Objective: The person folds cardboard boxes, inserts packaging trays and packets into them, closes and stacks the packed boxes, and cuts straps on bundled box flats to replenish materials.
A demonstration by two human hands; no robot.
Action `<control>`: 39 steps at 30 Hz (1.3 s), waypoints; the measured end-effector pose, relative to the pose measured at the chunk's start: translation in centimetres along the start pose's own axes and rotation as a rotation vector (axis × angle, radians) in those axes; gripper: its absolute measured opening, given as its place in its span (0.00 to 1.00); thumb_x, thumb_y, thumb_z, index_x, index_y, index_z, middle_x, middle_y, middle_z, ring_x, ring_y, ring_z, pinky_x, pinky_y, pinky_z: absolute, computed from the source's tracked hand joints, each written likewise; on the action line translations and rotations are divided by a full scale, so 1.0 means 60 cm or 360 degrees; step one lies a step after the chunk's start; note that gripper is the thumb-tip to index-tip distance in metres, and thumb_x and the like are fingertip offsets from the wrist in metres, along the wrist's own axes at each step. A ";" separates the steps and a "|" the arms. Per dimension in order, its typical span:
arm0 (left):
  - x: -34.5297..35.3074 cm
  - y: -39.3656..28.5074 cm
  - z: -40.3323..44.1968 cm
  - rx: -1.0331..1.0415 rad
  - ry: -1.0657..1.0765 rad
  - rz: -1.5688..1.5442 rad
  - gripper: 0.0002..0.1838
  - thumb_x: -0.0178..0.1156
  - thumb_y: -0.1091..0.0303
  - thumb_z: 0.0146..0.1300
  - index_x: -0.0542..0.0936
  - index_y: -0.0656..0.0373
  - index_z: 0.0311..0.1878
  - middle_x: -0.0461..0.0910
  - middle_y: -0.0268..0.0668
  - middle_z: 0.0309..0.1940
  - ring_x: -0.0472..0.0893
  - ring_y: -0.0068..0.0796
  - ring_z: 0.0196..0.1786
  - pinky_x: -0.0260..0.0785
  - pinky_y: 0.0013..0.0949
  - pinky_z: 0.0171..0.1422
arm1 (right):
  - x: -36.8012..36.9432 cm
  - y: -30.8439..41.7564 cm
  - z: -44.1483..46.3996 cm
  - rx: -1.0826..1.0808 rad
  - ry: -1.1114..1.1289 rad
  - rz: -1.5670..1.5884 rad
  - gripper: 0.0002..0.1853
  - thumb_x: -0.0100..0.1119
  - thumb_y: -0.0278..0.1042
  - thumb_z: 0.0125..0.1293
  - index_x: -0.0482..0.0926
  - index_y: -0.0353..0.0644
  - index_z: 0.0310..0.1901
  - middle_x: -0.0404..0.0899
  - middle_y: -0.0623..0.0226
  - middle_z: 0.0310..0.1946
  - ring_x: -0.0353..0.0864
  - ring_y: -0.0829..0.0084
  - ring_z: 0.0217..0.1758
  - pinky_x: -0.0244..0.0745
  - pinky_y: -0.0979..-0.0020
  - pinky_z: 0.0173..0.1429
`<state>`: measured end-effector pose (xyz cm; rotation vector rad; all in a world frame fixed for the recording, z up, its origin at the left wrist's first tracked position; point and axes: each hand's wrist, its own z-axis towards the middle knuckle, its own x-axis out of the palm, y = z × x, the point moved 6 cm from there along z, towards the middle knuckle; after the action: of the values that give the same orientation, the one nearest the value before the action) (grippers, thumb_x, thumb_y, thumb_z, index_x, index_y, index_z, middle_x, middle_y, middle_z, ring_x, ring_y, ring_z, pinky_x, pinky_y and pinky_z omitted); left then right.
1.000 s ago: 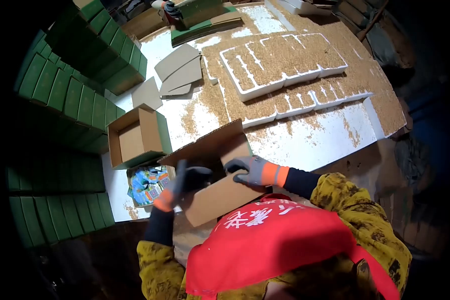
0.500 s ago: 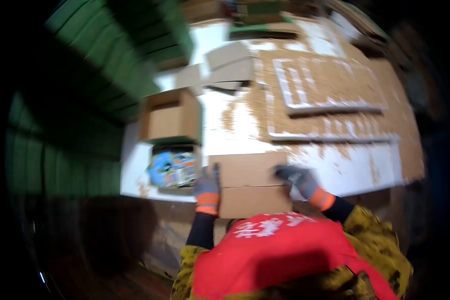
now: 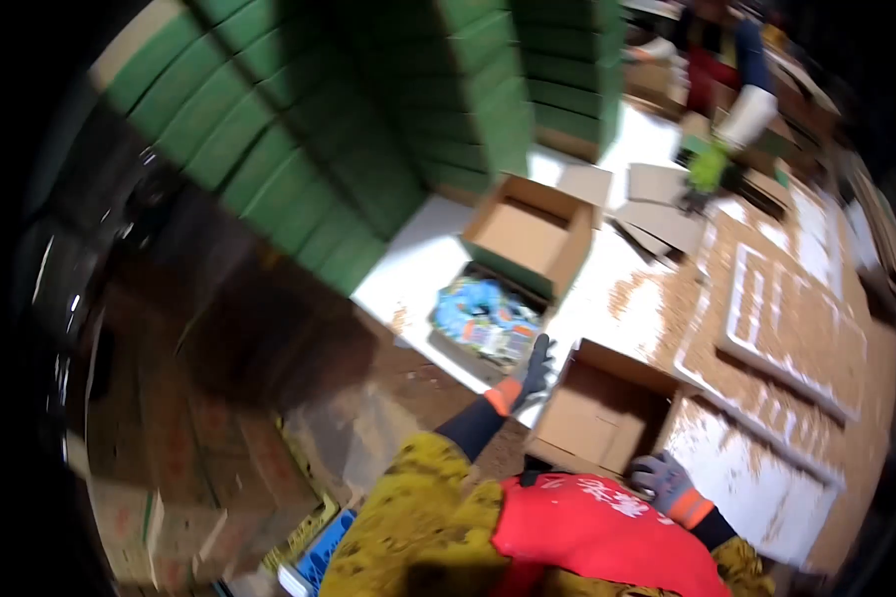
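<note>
An open cardboard box [image 3: 599, 406] stands at the table's near edge, its hollow inside facing up. My right hand [image 3: 664, 485], in a grey glove with an orange cuff, is closed on the box's near right corner. Just left of the box is my left hand [image 3: 536, 368], gloved alike, with fingers stretched out and nothing visible in them. Beyond it lies a box of blue printed packets [image 3: 486, 316]. Another open cardboard box [image 3: 530, 234] with green outer sides sits behind the packets.
Tall stacks of green boxes [image 3: 269, 169] line the left side. Flat cardboard pieces [image 3: 659, 211] lie farther back. Sawdust-covered white-edged boards [image 3: 791, 333] occupy the right. A co-worker's gloved hand [image 3: 709, 167] is at the far end. Brown cartons [image 3: 194, 478] stand at lower left.
The view has swung left. The near box, earlier with closed flaps showing, now shows its open inside. My left hand has come off its left side; my right hand has moved to its near right corner.
</note>
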<state>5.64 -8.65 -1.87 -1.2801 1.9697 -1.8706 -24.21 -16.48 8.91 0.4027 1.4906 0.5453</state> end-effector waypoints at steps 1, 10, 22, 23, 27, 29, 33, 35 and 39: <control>0.013 -0.002 -0.004 0.0154 0.0056 0.0613 0.24 0.48 0.46 0.65 0.68 0.62 0.44 0.68 0.46 0.41 0.70 0.39 0.49 0.63 0.36 0.63 | 0.046 -0.015 -0.013 0.0002 0.0188 0.0045 0.22 0.65 0.46 0.52 0.78 0.49 0.48 0.73 0.67 0.55 0.72 0.64 0.55 0.67 0.58 0.59; -0.009 0.041 -0.009 0.0352 -0.0119 0.1523 0.31 0.55 0.68 0.65 0.59 0.68 0.69 0.63 0.50 0.67 0.65 0.39 0.68 0.57 0.34 0.68 | -0.186 -0.378 -0.087 0.1906 -0.1095 -0.0073 0.35 0.63 0.46 0.58 0.63 0.58 0.67 0.81 0.55 0.41 0.80 0.57 0.45 0.73 0.58 0.50; -0.051 0.041 0.007 0.0071 -0.0125 0.1363 0.32 0.55 0.68 0.66 0.57 0.71 0.69 0.60 0.51 0.69 0.63 0.39 0.69 0.54 0.34 0.71 | -0.092 -0.268 -0.234 0.1553 -0.1403 -0.0103 0.23 0.59 0.34 0.61 0.69 0.46 0.58 0.79 0.54 0.48 0.79 0.58 0.51 0.74 0.62 0.53; -0.061 0.046 0.013 0.0118 -0.0119 0.1456 0.32 0.55 0.68 0.66 0.57 0.71 0.69 0.60 0.51 0.69 0.63 0.39 0.69 0.54 0.34 0.71 | -0.076 -0.239 -0.255 0.1589 -0.1523 0.0043 0.25 0.59 0.30 0.60 0.67 0.44 0.60 0.77 0.56 0.51 0.79 0.60 0.52 0.74 0.65 0.54; -0.050 0.042 0.007 0.0137 -0.0118 0.1546 0.30 0.54 0.67 0.66 0.59 0.72 0.68 0.62 0.52 0.67 0.64 0.40 0.68 0.54 0.34 0.70 | 0.012 -0.238 -0.300 0.1575 -0.2626 0.1247 0.38 0.60 0.30 0.63 0.52 0.42 0.71 0.67 0.54 0.62 0.68 0.68 0.65 0.67 0.68 0.64; -0.019 0.020 -0.001 0.0134 -0.0131 0.1654 0.29 0.54 0.67 0.66 0.60 0.72 0.67 0.64 0.53 0.66 0.64 0.41 0.69 0.53 0.33 0.71 | 0.048 -0.293 -0.278 0.1444 -0.2630 0.1467 0.35 0.56 0.37 0.66 0.53 0.41 0.71 0.66 0.58 0.65 0.63 0.68 0.68 0.60 0.67 0.68; -0.032 0.029 0.012 0.0224 -0.0120 0.1552 0.31 0.55 0.68 0.66 0.58 0.72 0.68 0.61 0.52 0.68 0.62 0.42 0.70 0.51 0.34 0.72 | 0.031 -0.322 -0.231 0.1233 -0.2764 0.2044 0.27 0.49 0.42 0.70 0.63 0.38 0.67 0.66 0.62 0.65 0.63 0.67 0.69 0.55 0.68 0.72; -0.021 0.018 0.010 0.0302 -0.0076 0.1557 0.31 0.55 0.69 0.65 0.58 0.72 0.68 0.60 0.51 0.69 0.61 0.42 0.71 0.50 0.34 0.73 | 0.029 -0.315 -0.265 0.1048 -0.2755 0.2056 0.24 0.48 0.40 0.71 0.66 0.37 0.64 0.67 0.61 0.64 0.67 0.66 0.66 0.62 0.67 0.69; 0.013 0.017 0.004 0.0519 -0.0020 0.1602 0.31 0.53 0.68 0.67 0.57 0.70 0.69 0.59 0.50 0.69 0.59 0.41 0.71 0.50 0.34 0.73 | -0.090 -0.189 -0.296 0.0730 -0.2258 0.1624 0.21 0.46 0.31 0.71 0.66 0.38 0.64 0.69 0.58 0.62 0.69 0.64 0.64 0.65 0.64 0.68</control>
<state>4.83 -9.45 -2.47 -0.1145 1.6784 -1.5044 -40.85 -30.22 6.01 1.5485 -0.0922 0.4705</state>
